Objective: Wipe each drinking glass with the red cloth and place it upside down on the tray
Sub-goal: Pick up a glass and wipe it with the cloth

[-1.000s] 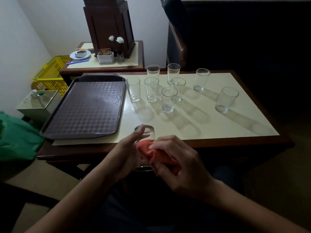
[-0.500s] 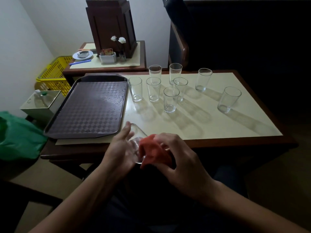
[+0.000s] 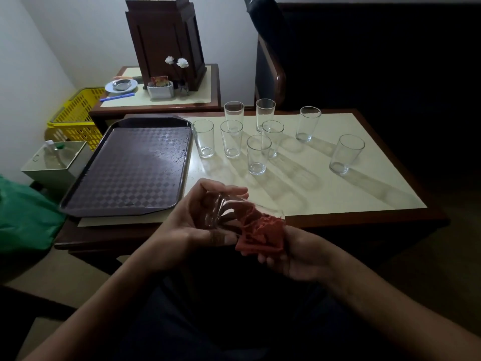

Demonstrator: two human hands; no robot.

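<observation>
The drinking glass [image 3: 223, 212], tilted half a second ago, now lies on its side above the table's [image 3: 338, 194] near edge, just right of the tray's [image 3: 125, 162] near right corner. The left hand [image 3: 192, 225] curls its fingers round the base end. The right hand [image 3: 294, 254] has turned palm up, its curled fingers pinching the red cloth [image 3: 260, 230] stuffed into the mouth. Eight other glasses [image 3: 258, 155] stand upright, unmoved, on the table's far half.

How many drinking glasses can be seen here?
9. Eight glasses stand upright on the table: two at the back, three in a row before them, one nearer, two to the right. The left hand holds the ninth glass, red cloth at its mouth. None looks hidden.
</observation>
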